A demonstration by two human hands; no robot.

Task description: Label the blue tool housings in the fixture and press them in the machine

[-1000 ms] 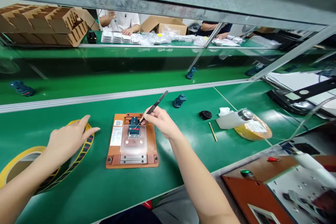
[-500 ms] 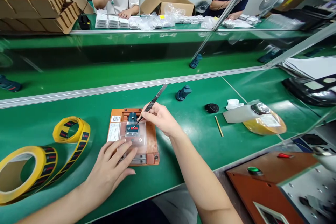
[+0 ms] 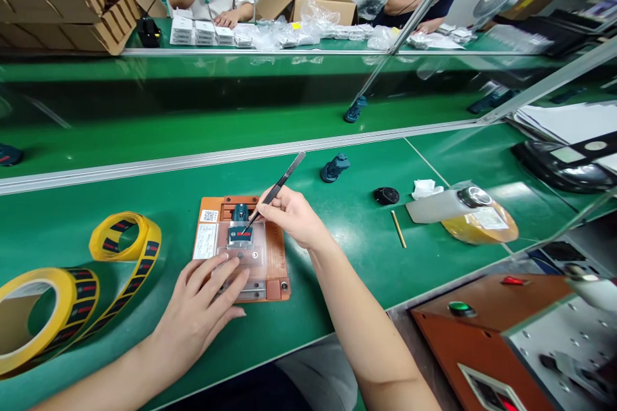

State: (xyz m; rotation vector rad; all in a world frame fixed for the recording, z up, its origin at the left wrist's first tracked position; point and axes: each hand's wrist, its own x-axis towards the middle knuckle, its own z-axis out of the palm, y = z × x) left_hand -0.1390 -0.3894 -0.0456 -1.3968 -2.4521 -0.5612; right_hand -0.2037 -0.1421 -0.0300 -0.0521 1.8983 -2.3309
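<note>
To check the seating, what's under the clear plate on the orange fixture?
The orange fixture shows dimly through the clear plate. Beneath the blue Bosch part and the left hand, it's hidden.

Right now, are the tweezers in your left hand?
No, the tweezers are in the right hand, and the left hand rests on the clear plastic plate.

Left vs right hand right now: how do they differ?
The right hand pinches black tweezers; the left hand holds nothing. The tweezers' tip reaches the dark blue part; the left hand lies spread on the clear plate. Both are bare, over the orange fixture.
</note>
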